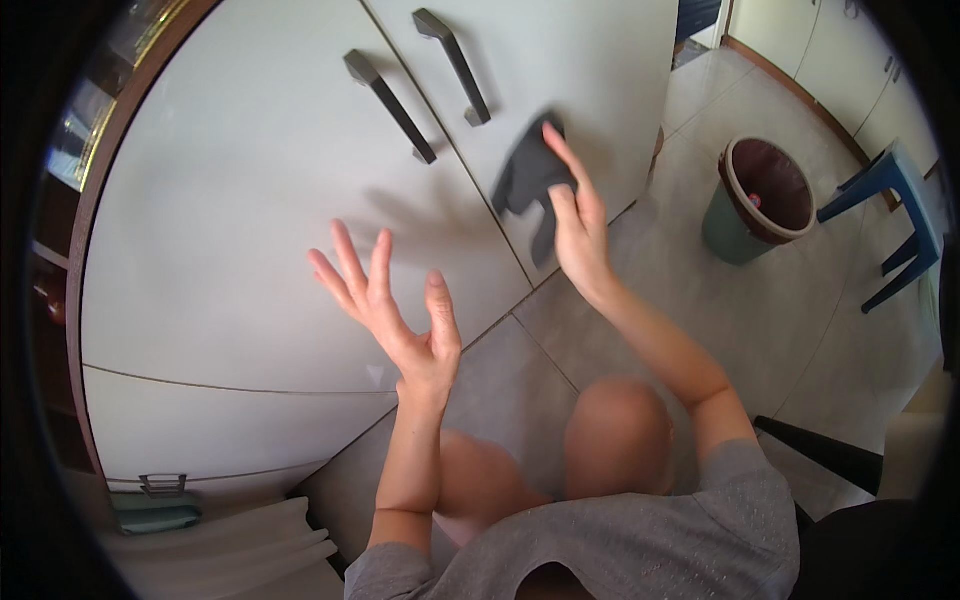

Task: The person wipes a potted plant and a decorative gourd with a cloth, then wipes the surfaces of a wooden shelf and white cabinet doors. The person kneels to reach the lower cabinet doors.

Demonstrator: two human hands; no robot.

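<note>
Before me stand white cabinet doors (247,225) with two dark angular bar handles, the left one (394,109) and the right one (454,67). My right hand (581,225) grips a dark grey cloth (532,165) near the lower part of the right door, its loose end hanging down. The cloth is slightly blurred, and whether it touches the door I cannot tell. My left hand (397,322) is raised before the left door with its fingers spread and nothing in it.
On the tiled floor (675,315) to the right is a green waste bin (739,232) with a dark red liner. Beside it stands a blue plastic stool (904,187). A white curtain-like fabric (232,551) lies at lower left. My bent knees are below my hands.
</note>
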